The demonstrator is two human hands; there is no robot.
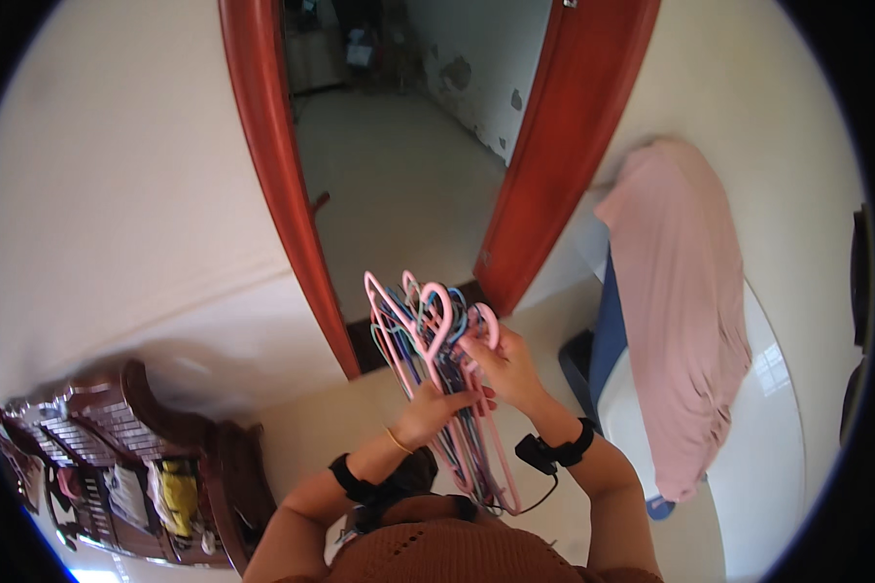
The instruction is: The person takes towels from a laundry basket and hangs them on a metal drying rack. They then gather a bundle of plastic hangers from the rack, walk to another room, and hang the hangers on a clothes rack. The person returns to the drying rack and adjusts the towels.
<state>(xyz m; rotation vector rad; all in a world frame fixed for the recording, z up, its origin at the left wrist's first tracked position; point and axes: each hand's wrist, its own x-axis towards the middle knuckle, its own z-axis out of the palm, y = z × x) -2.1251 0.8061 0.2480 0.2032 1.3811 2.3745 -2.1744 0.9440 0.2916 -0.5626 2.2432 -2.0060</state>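
Note:
A bundle of clothes hangers (pixel 437 328), pink, blue, green and dark, is held upright in front of my chest, hooks pointing away from me. My left hand (pixel 430 415) grips the bundle around its middle, below the hooks. Near the hooks on the right side, my right hand (pixel 499 361) has its fingers around a pink hanger's neck. The lower ends of the hangers hang close to my brown top. Which hangers each finger touches is partly hidden by the tangle.
Ahead, a doorway with a red wooden frame (pixel 554 153) opens onto a dim room. At the right, pink cloth (pixel 678 291) is draped over a blue and white object. A dark carved wooden bench (pixel 219 466) with folded clothes stands at the lower left.

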